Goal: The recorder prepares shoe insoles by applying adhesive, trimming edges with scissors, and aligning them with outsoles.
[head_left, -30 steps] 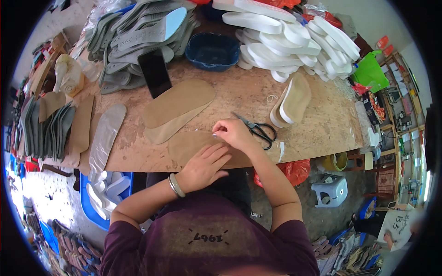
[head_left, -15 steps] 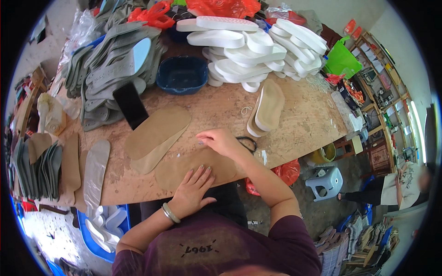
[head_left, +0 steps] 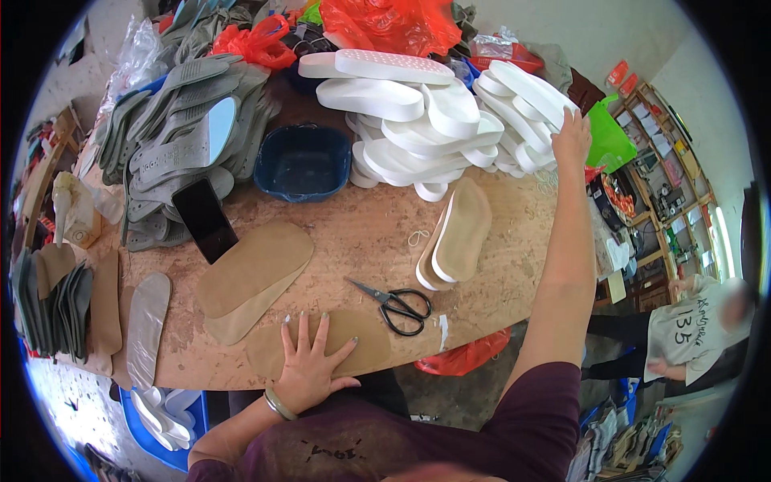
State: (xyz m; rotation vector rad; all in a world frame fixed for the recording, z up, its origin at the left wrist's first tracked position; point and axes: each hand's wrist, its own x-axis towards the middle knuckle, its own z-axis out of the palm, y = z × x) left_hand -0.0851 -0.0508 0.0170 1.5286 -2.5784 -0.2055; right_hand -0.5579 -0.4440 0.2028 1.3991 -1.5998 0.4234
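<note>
With fingers spread, my left hand [head_left: 309, 365] lies flat on a tan sole-shaped sheet [head_left: 365, 341] at the table's near edge. My right arm stretches far out to the right, and my right hand [head_left: 572, 143] grips the end of a white shoe sole [head_left: 530, 90] on top of the pile. Black-handled scissors [head_left: 399, 309] lie just right of the tan sheet, blades pointing left. Beyond them rests a pair of white soles with tan tops [head_left: 464, 233]. Two overlapping tan sole-shaped sheets [head_left: 257, 269] are to the left.
White soles [head_left: 409, 145] are heaped at the back beside a dark blue basin [head_left: 301, 165]. Grey soles [head_left: 181, 145] pile up at left, with a black phone [head_left: 205, 218] leaning there. A green basket [head_left: 610, 136] stands far right. Another person [head_left: 683, 329] is at the right.
My right hand has moved from above the tan sheet out to the white soles at the far right, uncovering the scissors. My left hand stays on the sheet, fingers now wider apart.
</note>
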